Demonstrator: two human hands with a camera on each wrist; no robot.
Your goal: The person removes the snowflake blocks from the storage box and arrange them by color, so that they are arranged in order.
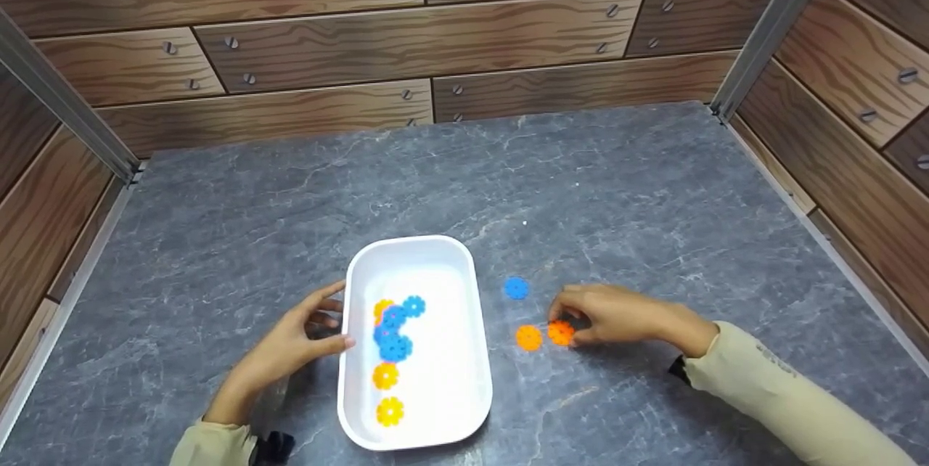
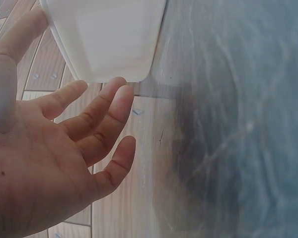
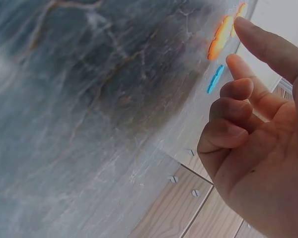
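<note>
My right hand [image 1: 610, 312] reaches down to the table, thumb and index fingertip at opposite edges of an orange notched plastic disc [image 1: 560, 333]. The right wrist view shows this orange disc [image 3: 220, 37] edge-on by the two fingertips; the other fingers curl inward. Beside it lie another orange disc [image 1: 528, 338] and a blue disc [image 1: 516, 288]. My left hand [image 1: 290, 339] rests along the left side of a white tray [image 1: 479, 372], thumb at the rim and fingers loosely spread. In the left wrist view those fingers [image 2: 102, 121] curl round nothing.
Inside the tray, several blue discs [image 1: 394, 347] overlap, with yellow discs [image 1: 390, 411] nearer the front. Wood-patterned panels [image 1: 406, 38] wall the grey marbled table [image 1: 290, 205] at the back and sides. Tiny white specks [image 1: 525, 223] dot the surface beyond the tray.
</note>
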